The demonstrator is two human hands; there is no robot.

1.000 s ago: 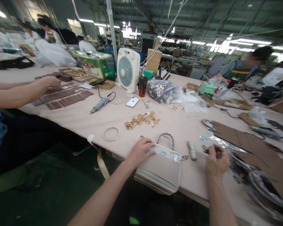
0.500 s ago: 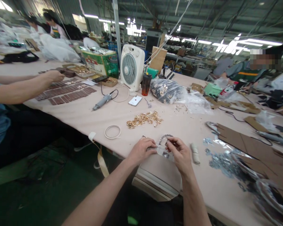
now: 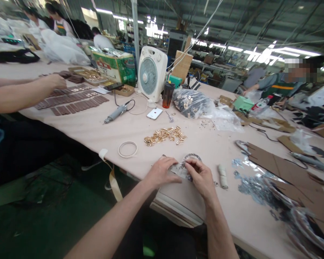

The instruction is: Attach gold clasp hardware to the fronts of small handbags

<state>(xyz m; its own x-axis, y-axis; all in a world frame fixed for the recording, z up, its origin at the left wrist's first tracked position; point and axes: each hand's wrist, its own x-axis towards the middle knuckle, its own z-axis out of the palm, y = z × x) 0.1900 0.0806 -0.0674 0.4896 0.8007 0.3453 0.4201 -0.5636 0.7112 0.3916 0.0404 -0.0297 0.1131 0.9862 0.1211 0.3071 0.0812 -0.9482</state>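
A clear, greyish plastic piece [image 3: 178, 171] lies between my hands, on top of a stack of pale flat panels [image 3: 179, 210] at the table's front edge. My left hand [image 3: 162, 172] grips its left end, with the thumb stretched along the near side. At the far right part of the piece my right hand [image 3: 202, 178] is closed in a pinch; what its fingertips hold is too small to make out. A grey ring-shaped roll [image 3: 193, 156] lies just behind my right fingers. Small metal hardware [image 3: 215, 183] shows beside my right wrist.
Gold metal fittings [image 3: 164, 135] lie in a pile beyond my hands, near a tape ring [image 3: 127, 149]. A rolled pale bundle [image 3: 223, 176] and silver hardware [image 3: 255, 189] sit right. Farther back are a phone [image 3: 154, 113], fan [image 3: 151, 75] and grey power tool [image 3: 115, 114]. A co-worker's arm [image 3: 24, 93] reaches in left.
My right fingertips have shifted slightly left along the plastic piece. My left thumb has stretched out to the right. The co-worker's hand at the left has moved further left.
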